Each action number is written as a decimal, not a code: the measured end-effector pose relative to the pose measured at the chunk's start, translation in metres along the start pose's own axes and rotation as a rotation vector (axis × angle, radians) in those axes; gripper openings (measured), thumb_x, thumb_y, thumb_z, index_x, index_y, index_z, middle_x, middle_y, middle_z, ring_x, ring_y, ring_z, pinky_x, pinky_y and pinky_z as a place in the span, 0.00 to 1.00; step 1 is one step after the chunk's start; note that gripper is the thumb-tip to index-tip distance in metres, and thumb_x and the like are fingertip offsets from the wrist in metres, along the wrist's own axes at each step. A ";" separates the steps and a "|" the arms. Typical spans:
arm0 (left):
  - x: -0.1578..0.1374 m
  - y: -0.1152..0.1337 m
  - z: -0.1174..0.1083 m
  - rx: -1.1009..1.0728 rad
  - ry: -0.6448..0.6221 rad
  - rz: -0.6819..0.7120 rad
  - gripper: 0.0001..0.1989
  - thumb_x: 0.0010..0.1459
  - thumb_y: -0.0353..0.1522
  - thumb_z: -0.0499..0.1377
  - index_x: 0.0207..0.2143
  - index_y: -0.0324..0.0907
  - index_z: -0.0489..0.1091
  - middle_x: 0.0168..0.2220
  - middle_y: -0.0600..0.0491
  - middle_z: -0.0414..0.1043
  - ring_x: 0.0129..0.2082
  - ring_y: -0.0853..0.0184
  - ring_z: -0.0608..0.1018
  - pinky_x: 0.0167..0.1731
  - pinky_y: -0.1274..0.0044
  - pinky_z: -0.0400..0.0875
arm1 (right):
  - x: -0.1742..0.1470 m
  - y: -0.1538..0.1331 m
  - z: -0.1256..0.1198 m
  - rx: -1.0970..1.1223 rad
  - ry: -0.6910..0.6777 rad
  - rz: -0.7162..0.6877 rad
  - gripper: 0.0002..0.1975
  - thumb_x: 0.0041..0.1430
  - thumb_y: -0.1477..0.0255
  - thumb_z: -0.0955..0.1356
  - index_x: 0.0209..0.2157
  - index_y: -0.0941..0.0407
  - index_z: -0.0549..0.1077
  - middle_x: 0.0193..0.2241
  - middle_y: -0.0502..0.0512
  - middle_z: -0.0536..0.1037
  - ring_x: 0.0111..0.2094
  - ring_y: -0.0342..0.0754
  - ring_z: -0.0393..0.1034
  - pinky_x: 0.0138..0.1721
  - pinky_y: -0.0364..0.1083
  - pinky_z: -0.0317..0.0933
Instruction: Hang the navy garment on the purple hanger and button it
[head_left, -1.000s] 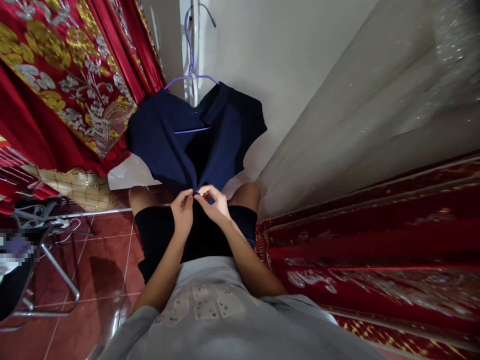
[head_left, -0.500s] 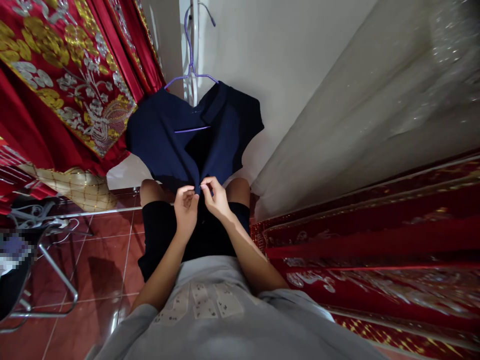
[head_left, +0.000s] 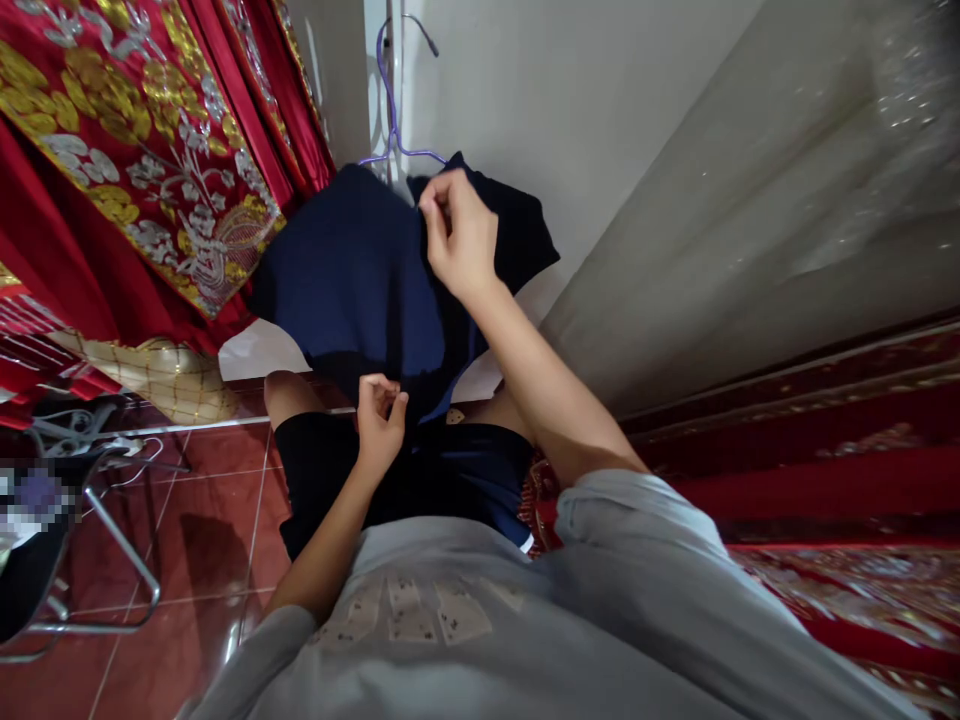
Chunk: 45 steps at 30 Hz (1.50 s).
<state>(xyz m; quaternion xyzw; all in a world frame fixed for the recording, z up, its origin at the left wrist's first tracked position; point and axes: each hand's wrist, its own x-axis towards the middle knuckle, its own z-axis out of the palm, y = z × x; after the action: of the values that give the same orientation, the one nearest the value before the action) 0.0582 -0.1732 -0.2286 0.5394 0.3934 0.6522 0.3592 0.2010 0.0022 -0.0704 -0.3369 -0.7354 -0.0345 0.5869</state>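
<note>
A navy short-sleeved shirt (head_left: 352,280) hangs from a purple hanger (head_left: 392,110) in front of me, its front partly pulled across. My left hand (head_left: 381,425) pinches the shirt's front edge low down, just above my lap, with the fingers curled. Higher up near the collar, my right hand (head_left: 461,235) is closed on the upper part of the shirt's front edge, fingertips and thumb together. My right hand and forearm cover part of the shirt's right side. The bar inside the hanger is hidden behind the cloth.
Red drapery (head_left: 187,170) with gold and silver embroidery hangs at the left. A black chair with a metal frame (head_left: 124,545) stands on the red tiled floor (head_left: 202,510). Translucent plastic sheeting (head_left: 720,220) slopes down on the right above more red embroidered cloth (head_left: 810,480).
My right hand has moved up from beside my left hand to the collar area, drawing the shirt's front edge with it. My left hand stays low, and the hanger has shifted slightly right.
</note>
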 end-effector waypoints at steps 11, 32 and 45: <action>0.087 0.027 -0.009 0.310 -0.248 0.349 0.11 0.72 0.39 0.57 0.50 0.45 0.64 0.44 0.49 0.74 0.43 0.64 0.79 0.47 0.72 0.72 | 0.024 -0.020 -0.023 -0.168 -0.071 -0.041 0.21 0.75 0.52 0.53 0.44 0.51 0.67 0.26 0.52 0.73 0.29 0.50 0.73 0.38 0.50 0.68; 0.254 0.105 0.006 0.624 -0.376 0.550 0.09 0.64 0.30 0.66 0.34 0.43 0.68 0.34 0.52 0.71 0.43 0.62 0.76 0.53 0.70 0.68 | 0.015 0.001 -0.023 -0.187 -0.211 -0.157 0.30 0.75 0.49 0.51 0.46 0.57 0.70 0.29 0.53 0.75 0.33 0.47 0.75 0.42 0.48 0.68; 0.279 0.155 -0.014 0.533 -0.098 0.706 0.08 0.67 0.19 0.57 0.39 0.38 0.66 0.32 0.57 0.66 0.31 0.73 0.71 0.36 0.80 0.65 | -0.024 0.007 -0.017 -0.236 -0.463 -0.245 0.25 0.76 0.58 0.52 0.44 0.56 0.74 0.29 0.56 0.77 0.32 0.49 0.73 0.35 0.47 0.60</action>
<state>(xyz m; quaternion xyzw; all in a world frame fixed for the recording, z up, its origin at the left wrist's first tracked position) -0.0070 0.0077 0.0269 0.7447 0.3220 0.5843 -0.0189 0.2207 -0.0111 -0.0888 -0.3102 -0.8761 -0.1125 0.3516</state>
